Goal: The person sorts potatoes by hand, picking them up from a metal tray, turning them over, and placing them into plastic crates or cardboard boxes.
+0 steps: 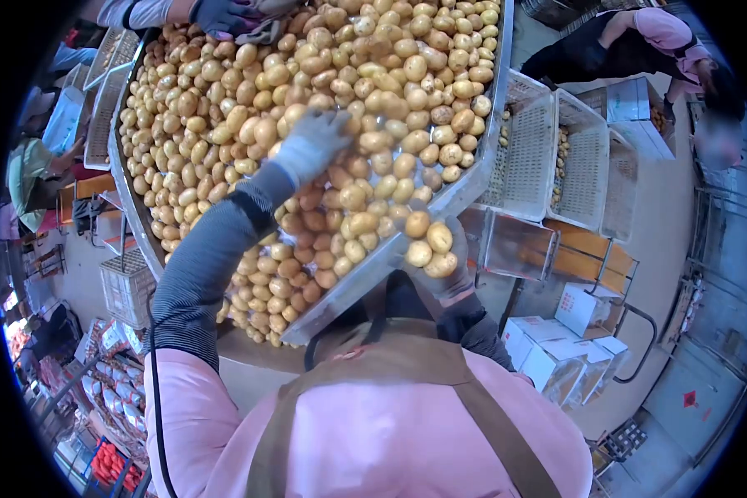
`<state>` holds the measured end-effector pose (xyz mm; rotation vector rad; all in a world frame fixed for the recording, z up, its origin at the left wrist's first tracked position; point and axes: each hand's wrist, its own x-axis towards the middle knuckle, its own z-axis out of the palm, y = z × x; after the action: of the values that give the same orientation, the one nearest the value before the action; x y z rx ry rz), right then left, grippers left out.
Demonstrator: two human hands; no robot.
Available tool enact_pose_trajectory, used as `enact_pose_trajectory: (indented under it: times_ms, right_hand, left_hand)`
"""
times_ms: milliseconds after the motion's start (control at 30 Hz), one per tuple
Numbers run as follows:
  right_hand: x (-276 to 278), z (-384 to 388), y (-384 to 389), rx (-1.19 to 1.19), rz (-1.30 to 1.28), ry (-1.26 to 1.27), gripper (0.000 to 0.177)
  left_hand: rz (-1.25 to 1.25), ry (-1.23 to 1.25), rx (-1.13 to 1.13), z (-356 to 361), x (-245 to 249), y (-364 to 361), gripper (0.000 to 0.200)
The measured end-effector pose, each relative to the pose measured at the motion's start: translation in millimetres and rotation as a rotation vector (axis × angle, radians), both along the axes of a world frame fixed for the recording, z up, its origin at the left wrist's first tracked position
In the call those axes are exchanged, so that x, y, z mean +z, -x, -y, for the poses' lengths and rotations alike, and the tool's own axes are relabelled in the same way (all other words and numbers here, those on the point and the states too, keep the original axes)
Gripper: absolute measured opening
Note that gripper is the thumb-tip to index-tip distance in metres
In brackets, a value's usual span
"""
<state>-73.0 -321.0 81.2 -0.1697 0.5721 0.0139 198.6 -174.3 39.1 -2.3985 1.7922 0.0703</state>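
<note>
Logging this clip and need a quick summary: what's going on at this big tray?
A person in a pink top and brown apron stands at a large metal tray that holds a heap of potatoes. Their gloved left hand lies spread on the heap, fingers open. Their gloved right hand is cupped at the tray's near edge, holding three potatoes. Across the tray, another person's gloved hands rest on the pile. White crates stand to the right.
</note>
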Motion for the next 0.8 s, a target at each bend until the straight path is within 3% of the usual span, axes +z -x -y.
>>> enact_pose_trajectory:
  times_ms: [33, 67, 100, 133, 200, 267, 300, 400, 433, 467, 500, 533, 567, 600, 633, 667, 733, 800]
  right_hand:
    - [1, -1, -2, 0.009, -0.142, 0.235, 0.03]
    - [3, -2, -6, -0.067, -0.096, 0.084, 0.029]
    - [4, -2, -11, -0.142, -0.053, -0.074, 0.028]
    - [5, -2, -15, -0.209, -0.016, -0.229, 0.027]
    - [33, -15, -33, -0.278, -0.212, -0.085, 0.027]
    - [-7, -15, -24, -0.137, -0.087, 0.168, 0.027]
    - [-20, -13, -20, -0.069, -0.026, 0.299, 0.027]
    - [20, -16, -32, -0.161, 0.107, 0.129, 0.028]
    - [-29, -2, -14, -0.176, 0.165, -0.231, 0.03]
    - [-52, 6, -1, -0.207, 0.238, -0.291, 0.031]
    - [-69, 12, 6, -0.23, 0.318, -0.358, 0.032]
    - [-70, 17, 5, -0.245, 0.35, -0.342, 0.031]
    - [-71, 21, 4, -0.26, 0.381, -0.326, 0.031]
    - [-56, 24, -4, -0.27, 0.357, -0.231, 0.029]
    - [-34, 29, -15, -0.274, 0.329, -0.135, 0.028]
    - [-12, 39, -30, -0.274, 0.305, -0.034, 0.027]
    - [21, 60, -54, -0.265, 0.24, 0.16, 0.027]
    - [6, 85, -70, -0.21, 0.258, 0.206, 0.03]
  left_hand:
    - [-0.062, 0.042, 0.058, -1, 8, 2, 0.022]
    - [-0.119, 0.089, 0.109, 3, 17, 0, 0.024]
    - [-0.271, -0.16, 0.338, 27, 60, -3, 0.035]
    - [-0.326, 0.041, 0.403, 39, 53, -18, 0.033]
    - [-0.21, 0.469, 0.193, 75, 55, -50, 0.035]
    - [-0.021, 0.692, 0.021, 126, 18, -88, 0.048]
    - [-0.109, 0.356, 0.054, 137, 16, -95, 0.056]
    - [-0.146, 0.371, 0.247, 148, -11, -90, 0.053]
    - [-0.149, 0.439, 0.237, 135, -12, -86, 0.046]
    - [-0.308, 0.529, 0.303, 120, -7, -72, 0.042]
    - [-0.297, 0.568, 0.264, 123, -11, -76, 0.037]
    - [-0.67, 0.794, 0.536, 88, -4, -27, 0.034]
    - [-0.861, 0.837, 0.603, 81, 8, 3, 0.033]
    - [-0.877, 0.952, 0.522, 78, -17, 29, 0.032]
    - [-0.862, 0.95, 0.487, 77, 9, 68, 0.03]
    - [-0.831, 0.799, 0.475, 78, 12, 93, 0.027]
    - [-0.667, 0.677, 0.138, 92, 7, 87, 0.027]
    - [-0.582, 0.646, 0.228, 129, 34, 44, 0.027]
